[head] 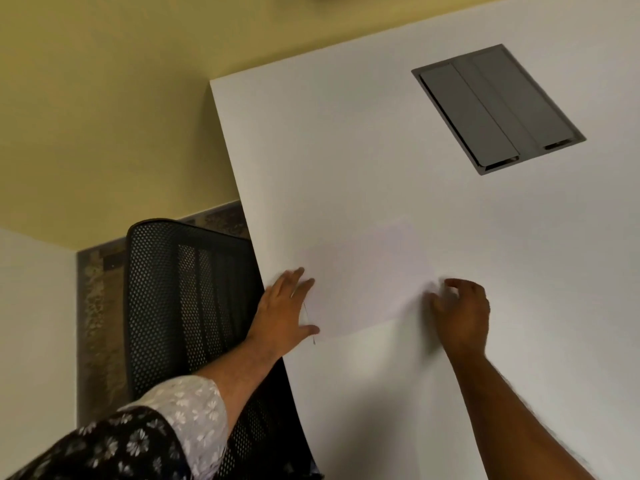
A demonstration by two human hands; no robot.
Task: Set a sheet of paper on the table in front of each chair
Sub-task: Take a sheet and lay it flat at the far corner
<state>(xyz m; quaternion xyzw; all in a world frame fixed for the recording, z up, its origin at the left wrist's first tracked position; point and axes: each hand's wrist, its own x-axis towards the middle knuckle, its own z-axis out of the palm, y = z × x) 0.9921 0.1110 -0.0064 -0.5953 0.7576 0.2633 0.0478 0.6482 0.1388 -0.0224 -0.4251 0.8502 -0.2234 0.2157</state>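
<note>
Both hands (287, 306) on blank paper (367, 278)

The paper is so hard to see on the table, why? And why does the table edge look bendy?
In the head view, the sheet of paper is white on a white table, so only a faint tint and a thin shadow edge near the left hand show it. The right hand casts a soft shadow. The wide-angle lens curves the table's edge beside the chair.

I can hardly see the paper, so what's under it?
The sheet of paper lies flat on the white table, beside the black mesh chair. The left hand and right hand touch its ends. Whatever the sheet covers stays hidden.
</note>
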